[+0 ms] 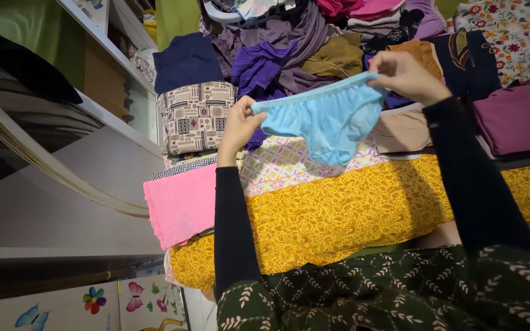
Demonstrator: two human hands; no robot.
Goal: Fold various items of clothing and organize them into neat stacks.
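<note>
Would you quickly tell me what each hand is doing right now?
Left hand: closed, pinching one end of the light blue underwear waistband.
Right hand: closed, pinching the other end, holding it stretched above the folded clothes.

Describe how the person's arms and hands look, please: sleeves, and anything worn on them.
Both arms wear long, close-fitting black sleeves reaching the wrists. The left hand and right hand are bare: no gloves, and no rings or watch that I can see.

I held the underwear (326, 119) between my hands, left hand (239, 125) at nine o'clock, right hand (403, 75) at two; clothes pile (314, 43) lay behind, folded cloth (351, 214) below.
</note>
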